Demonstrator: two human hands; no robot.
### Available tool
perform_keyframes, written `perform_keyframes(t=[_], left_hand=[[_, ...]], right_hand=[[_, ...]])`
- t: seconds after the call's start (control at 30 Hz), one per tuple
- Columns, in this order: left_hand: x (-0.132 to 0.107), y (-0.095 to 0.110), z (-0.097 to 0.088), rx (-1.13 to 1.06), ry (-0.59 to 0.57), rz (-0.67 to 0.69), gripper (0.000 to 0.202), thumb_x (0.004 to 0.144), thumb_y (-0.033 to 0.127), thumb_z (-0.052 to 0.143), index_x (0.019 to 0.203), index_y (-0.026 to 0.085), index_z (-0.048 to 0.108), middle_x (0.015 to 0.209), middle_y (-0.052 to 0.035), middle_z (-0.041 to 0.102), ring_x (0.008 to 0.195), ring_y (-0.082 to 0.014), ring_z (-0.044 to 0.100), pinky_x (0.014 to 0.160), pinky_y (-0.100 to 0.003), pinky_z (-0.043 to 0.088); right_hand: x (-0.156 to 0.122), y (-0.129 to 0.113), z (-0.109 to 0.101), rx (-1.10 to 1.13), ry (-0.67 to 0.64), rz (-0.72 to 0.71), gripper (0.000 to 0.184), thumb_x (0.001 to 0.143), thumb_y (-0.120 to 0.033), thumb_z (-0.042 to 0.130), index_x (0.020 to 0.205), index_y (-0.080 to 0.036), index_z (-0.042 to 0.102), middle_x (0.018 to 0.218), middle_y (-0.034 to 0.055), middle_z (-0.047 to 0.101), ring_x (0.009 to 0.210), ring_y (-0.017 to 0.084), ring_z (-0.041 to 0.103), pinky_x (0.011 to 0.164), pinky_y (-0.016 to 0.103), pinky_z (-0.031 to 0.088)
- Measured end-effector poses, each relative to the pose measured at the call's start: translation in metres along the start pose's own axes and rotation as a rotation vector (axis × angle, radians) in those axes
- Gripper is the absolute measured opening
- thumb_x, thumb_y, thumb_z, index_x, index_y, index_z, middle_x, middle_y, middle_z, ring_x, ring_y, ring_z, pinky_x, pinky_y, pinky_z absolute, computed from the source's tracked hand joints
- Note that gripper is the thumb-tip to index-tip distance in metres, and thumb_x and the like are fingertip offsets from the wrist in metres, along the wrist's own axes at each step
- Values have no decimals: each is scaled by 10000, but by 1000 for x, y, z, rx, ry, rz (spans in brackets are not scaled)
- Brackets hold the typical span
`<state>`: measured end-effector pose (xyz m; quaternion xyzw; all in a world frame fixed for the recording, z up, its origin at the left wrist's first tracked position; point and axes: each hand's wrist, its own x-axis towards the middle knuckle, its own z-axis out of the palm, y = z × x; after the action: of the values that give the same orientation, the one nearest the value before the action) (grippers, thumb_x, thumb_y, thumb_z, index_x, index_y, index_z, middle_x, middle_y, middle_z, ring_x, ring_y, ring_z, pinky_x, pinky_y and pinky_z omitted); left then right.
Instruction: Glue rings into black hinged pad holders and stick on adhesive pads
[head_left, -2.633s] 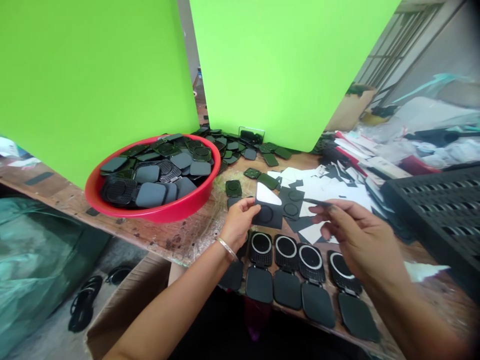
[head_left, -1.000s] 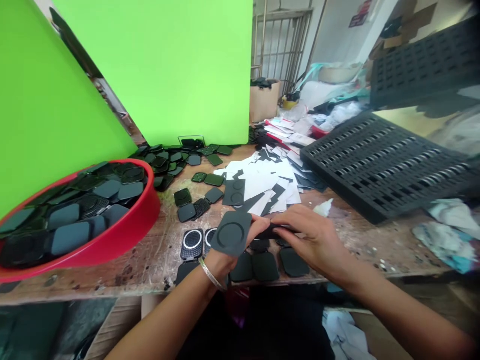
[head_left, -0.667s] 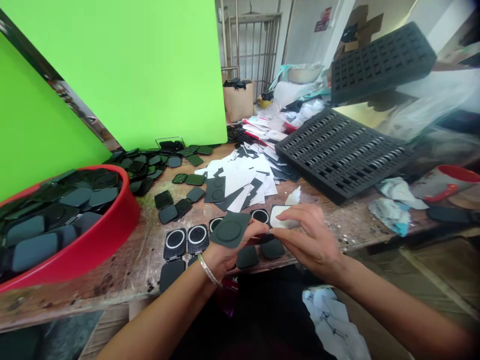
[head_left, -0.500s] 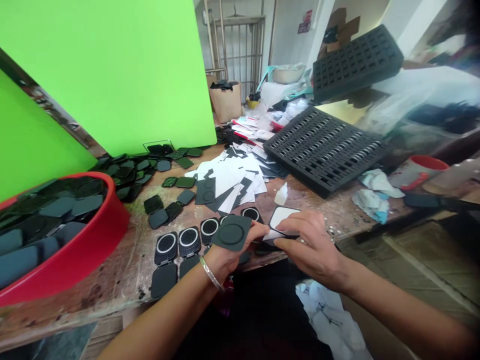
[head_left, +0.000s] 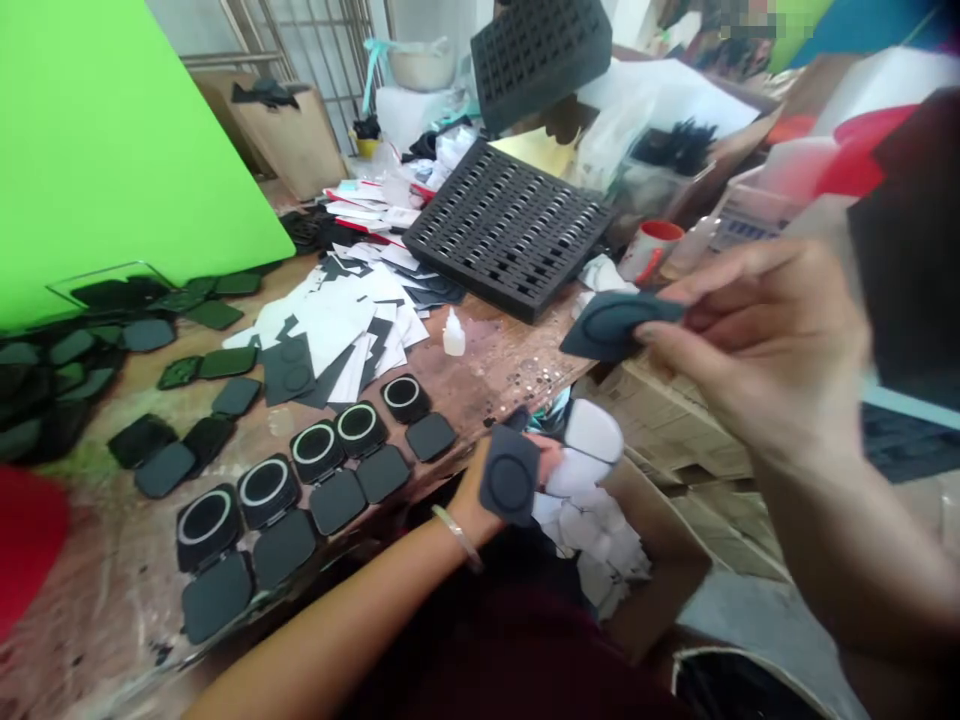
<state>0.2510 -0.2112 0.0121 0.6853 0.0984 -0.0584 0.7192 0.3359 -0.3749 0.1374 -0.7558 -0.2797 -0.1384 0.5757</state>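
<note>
Over the table's front edge, my left hand has a dark square pad with a ring outline lying against it. At its fingertips is a white rounded sheet, above a heap of crumpled white paper; the fingers are partly hidden. My right hand, raised at the right, pinches a thin dark sheet with a circle outline between thumb and fingers. On the table at left lies a row of open black cases with pale rings and flat dark lids.
A small white bottle stands behind the cases. White and dark sheets lie piled beyond it, beside a black slotted foam tray. A red-rimmed mug stands at the back right. Below the edge is a cardboard box.
The view has swung right. My right hand has moved away from my left, up and right, carrying the dark sheet. My left hand is now over the box, with the white sheet at its fingertips.
</note>
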Motion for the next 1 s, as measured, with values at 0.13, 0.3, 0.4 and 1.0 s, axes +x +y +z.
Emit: perform_keyframes(t=[0.13, 0.3, 0.4, 1.0], left_hand=[[-16, 9, 12, 120, -91, 115, 469, 726, 313, 730, 1175, 196, 660, 992, -81, 709, 775, -189, 629, 682, -262, 471], [-75, 27, -67, 457, 299, 163, 124, 762, 277, 712, 848, 194, 676, 814, -22, 692, 728, -153, 604, 711, -249, 435], [-130, 16, -119, 617, 624, 49, 108, 780, 273, 684, 807, 196, 613, 789, -4, 650, 716, -146, 563, 706, -257, 409], [-227, -47, -197, 414, 1119, -322, 541, 679, 160, 687, 1149, 212, 422, 1015, -29, 552, 918, -199, 572, 812, -320, 461]], right_hand=[[-3, 10, 23, 131, -193, 160, 349, 702, -352, 789, 938, -241, 558, 748, 1, 616, 540, 106, 540, 481, 239, 461], [-8, 28, 58, 128, -426, 295, 363, 660, -482, 788, 799, -183, 637, 574, 40, 605, 435, 128, 540, 418, 232, 461], [-7, 40, 94, 179, -568, 383, 415, 604, -515, 813, 788, -180, 651, 548, 37, 581, 402, 109, 481, 358, 211, 381], [-50, -9, 332, 454, -1155, 650, 418, 590, -477, 812, 687, -156, 561, 609, -39, 512, 505, 46, 379, 482, 183, 268]])
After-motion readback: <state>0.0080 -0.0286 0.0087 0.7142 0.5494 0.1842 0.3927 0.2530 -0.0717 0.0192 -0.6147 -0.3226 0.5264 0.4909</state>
